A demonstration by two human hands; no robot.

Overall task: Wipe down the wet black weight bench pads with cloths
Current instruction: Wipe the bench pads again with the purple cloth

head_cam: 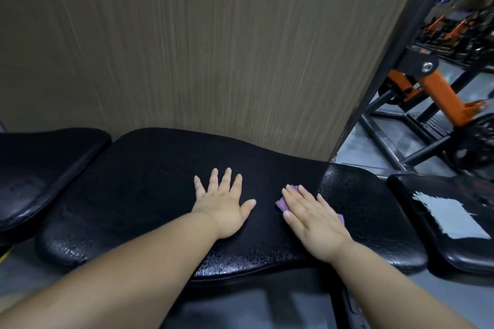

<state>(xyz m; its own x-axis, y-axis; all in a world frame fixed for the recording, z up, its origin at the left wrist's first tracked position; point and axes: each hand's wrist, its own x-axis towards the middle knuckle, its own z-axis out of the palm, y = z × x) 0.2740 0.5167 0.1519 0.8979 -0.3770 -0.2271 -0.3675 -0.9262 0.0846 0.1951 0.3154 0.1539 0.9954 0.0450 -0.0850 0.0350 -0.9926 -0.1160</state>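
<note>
A: How are the hands placed?

B: Both lie flat on the long pad (133,195). The left hand (223,205) is palm down with its fingers spread and nothing in it or under it. The right hand (312,215), just at its 3 o'clock, has straight fingers pressing a purple cloth (282,204) onto the pad. The cloth shows past the fingertips and by the little finger.

A: Only one cloth at work?

B: Only one that I can see. I'd judge the left hand is there as a brace.

A: Where should the cloth go?

B: Drops bead thickly on the pad's end at 2 o'clock from the right hand. They also run along the near edge at 6 to 7 o'clock, out to the left corner. The middle looks duller, so it is likely drier. I'd use long overlapping strokes toward 2 o'clock with the palm's weight spread evenly, then one sweep along the near edge.

A: What should I watch for?

B: The cloth is small under the palm and may soak through and smear, so turning it to a dry face should help. Bare fingers running off its edge could leave streaks.

A: And further out?

B: There is a seat pad (40,168) at 9 o'clock and a smaller pad (417,195) at 3 o'clock, both glossy. They probably need wiping too. A wall (187,35) stands at 12, and an orange machine (441,93) is well off at 2.
</note>
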